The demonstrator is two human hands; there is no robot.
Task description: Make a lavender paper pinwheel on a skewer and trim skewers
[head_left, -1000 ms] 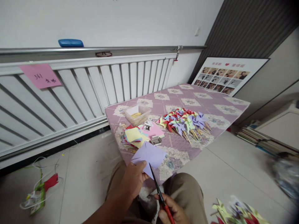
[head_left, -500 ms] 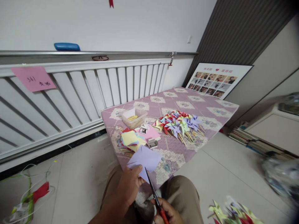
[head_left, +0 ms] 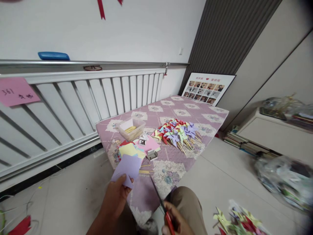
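While the purple paper [head_left: 129,164] reaches away from the body over the near left part of the flowered cloth [head_left: 158,112], its near edge lies in the left hand [head_left: 116,195] and its far edge comes, in this view, right up to the pale yellow sheets [head_left: 128,149] of the coloured pile. Its long axis runs forward, leaning a little to the right. The scissors [head_left: 158,195] point forward and to the left, a long slanting line of dark blade with the tip apart from the paper, just short of the thin sticks [head_left: 146,171] on the cloth; the blades look together, though blur leaves some doubt. On the left the grip is a pinch, thumb flat on the upper face and fingers beneath, with the paper between them. On the right the fingers are curled round the red handles; how far the loops are spread cannot be told, as the right hand [head_left: 177,220] covers much of them. The left forearm comes up from the bottom edge, slanting to the right, the back of the hand uppermost. The right hand sits lower and nearer the body, in front of the right knee [head_left: 187,200].
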